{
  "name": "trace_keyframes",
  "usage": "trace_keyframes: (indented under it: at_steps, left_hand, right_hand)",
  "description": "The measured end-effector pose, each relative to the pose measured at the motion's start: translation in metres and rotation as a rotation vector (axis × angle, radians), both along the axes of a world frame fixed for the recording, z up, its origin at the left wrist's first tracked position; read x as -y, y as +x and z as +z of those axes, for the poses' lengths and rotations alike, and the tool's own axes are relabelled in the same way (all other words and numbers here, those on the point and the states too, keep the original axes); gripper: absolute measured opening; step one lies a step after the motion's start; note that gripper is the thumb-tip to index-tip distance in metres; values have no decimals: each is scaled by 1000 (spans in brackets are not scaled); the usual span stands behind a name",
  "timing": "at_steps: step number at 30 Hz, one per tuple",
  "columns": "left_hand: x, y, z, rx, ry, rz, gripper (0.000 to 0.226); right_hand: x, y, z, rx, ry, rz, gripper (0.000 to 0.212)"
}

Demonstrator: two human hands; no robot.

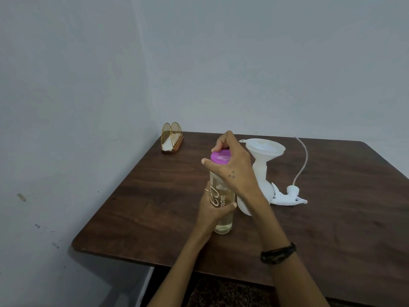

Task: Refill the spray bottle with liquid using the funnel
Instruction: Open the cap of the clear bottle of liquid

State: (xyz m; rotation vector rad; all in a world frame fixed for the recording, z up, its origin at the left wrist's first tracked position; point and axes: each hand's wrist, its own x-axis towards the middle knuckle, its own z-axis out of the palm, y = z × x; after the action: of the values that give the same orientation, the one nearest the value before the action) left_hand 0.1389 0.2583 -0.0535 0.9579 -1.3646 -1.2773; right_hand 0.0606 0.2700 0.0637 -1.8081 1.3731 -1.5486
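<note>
The clear bottle (222, 209) of liquid stood on the worktop (137, 196), just left of the white spray bottle (262, 180) carrying the funnel (264, 149). The left hand (212, 209) gripped its smooth, probably slippery and weighty body; the right hand (232, 165) pinched the purple cap (220, 159).

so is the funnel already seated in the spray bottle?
Yes. The funnel stands upright in the white spray bottle's neck; the sprayer head lies on the table.
</note>
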Motion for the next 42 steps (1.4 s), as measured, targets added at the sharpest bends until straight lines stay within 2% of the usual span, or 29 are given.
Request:
trace_keyframes:
  at_steps: [2, 4, 7, 10, 12, 15, 18, 21, 23, 25, 28, 31, 34, 37, 39, 42]
  left_hand:
    - [4, 2, -1, -10, -16, -41, 62]
    - [4, 2, 0, -30, -20, -75, 67]
    - [1, 3, 1, -42, -46, -68, 69]
    - [3, 3, 1, -47, -43, -79, 64]
    - [3, 3, 0, -53, -41, -89, 62]
    - [4, 3, -1, -75, -48, -97, 63]
    - [3, 4, 0, -65, -41, -93, 61]
    - [2, 5, 0, -75, -7, -86, 63]
    - [2, 5, 0, -76, 1, -83, 64]
    - [3, 4, 1, -63, -9, -100, 64]
    - [2, 2, 1, -68, -9, -100, 60]
    - [2, 3, -2, -60, -9, -84, 58]
    - [4, 3, -2, -31, -21, -77, 58]
    - [2, 2, -1, -24, -12, -73, 60]
    - [0, 2, 3, -25, -18, -75, 58]
    - [-2, 0, 8, -33, -21, -101, 58]
  right_hand:
    - [-2, -15, 2, 39, 32, 180, 36]
    - [-2, -26, 1, 63, 78, 258, 43]
    - [-5, -32, -8, 118, 98, 236, 58]
    - [-12, -30, -18, 264, 75, 141, 70]
    - [-14, -28, -23, 359, 42, 112, 71]
    - [-17, -27, -26, 426, 37, 178, 67]
    - [-14, -20, -17, 292, 100, 186, 66]
    - [-12, -10, -2, -15, 142, 61, 61]
    - [-14, -10, 1, -275, 104, -41, 56]
    - [-18, -13, 2, -430, 25, -98, 46]
    - [-23, -16, 2, -401, -20, 36, 23]
    - [-30, -18, 1, -272, -86, 128, 44]
    - [-33, -24, -2, -81, -152, 5, 50]
    - [-33, -20, -1, 28, -62, -158, 32]
    - [-33, -10, -1, -52, -4, -228, 45]
    - [-29, 2, -5, -283, 3, -395, 65]
